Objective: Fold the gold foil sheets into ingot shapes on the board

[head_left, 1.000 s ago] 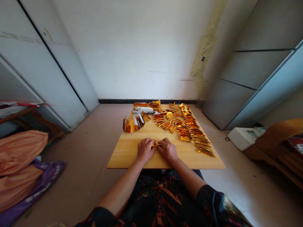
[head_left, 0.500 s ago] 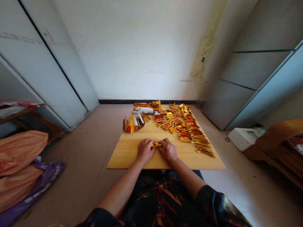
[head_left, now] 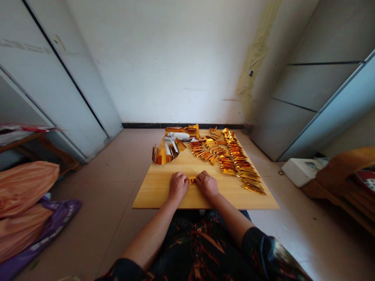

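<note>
Between my two hands, low over the near middle of the wooden board [head_left: 158, 191], is a small strip of folded gold foil paper [head_left: 192, 181]. My left hand [head_left: 179, 185] grips its left end with the fingers closed. The other end is pinched in my right hand [head_left: 207, 183], whose fingers are bent over it. Both hands hide the ends of the strip. To the right lie rows of folded gold foil pieces [head_left: 234, 156], pointed and overlapping. Loose, curled gold foil sheets [head_left: 164, 155] rest at the board's left side.
Behind the curled sheets sits a white roll or bundle [head_left: 177, 136] among more gold paper. A wall [head_left: 175, 78] rises beyond the board. Orange and purple bags [head_left: 26, 210] lie on the left, and a white box [head_left: 301, 171] stands right beside wooden furniture [head_left: 345, 179].
The foil strip between my hands now looks narrower and shinier, with its face turned. My left hand has shifted slightly left and its fingers are more curled. The rest stays put.
</note>
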The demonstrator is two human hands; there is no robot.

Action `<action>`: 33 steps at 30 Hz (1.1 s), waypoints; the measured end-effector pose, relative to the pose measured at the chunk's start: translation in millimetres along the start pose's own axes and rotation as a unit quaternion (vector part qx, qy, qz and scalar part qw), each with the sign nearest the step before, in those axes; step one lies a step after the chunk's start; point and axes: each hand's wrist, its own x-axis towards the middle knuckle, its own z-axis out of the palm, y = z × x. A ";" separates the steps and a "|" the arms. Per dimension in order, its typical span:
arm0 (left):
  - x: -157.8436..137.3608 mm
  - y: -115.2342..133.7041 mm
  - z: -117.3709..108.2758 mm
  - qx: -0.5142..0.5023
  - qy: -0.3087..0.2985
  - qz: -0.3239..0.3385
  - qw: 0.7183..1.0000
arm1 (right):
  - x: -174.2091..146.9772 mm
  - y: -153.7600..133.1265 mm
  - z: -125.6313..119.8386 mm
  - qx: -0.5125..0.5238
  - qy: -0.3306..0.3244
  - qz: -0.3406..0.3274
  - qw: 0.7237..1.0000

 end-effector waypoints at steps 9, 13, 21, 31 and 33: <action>-5.1 12.3 -8.9 0.102 -0.020 -0.063 0.993 | 4.8 0.8 12.7 -0.048 0.019 0.007 0.999; -5.7 12.2 -7.5 0.121 -0.024 -0.063 0.990 | 5.2 2.1 14.5 -0.050 0.021 0.008 0.998; -5.4 13.3 -6.5 0.130 -0.034 -0.058 0.989 | 3.5 0.7 12.8 -0.053 0.024 0.009 0.998; -5.8 16.0 -10.3 0.100 -0.024 -0.062 0.993 | -0.5 -1.0 4.4 -0.024 0.015 0.008 1.000; -6.1 16.3 -10.5 0.097 -0.021 -0.061 0.993 | -1.0 -1.3 3.6 -0.019 0.014 0.011 1.000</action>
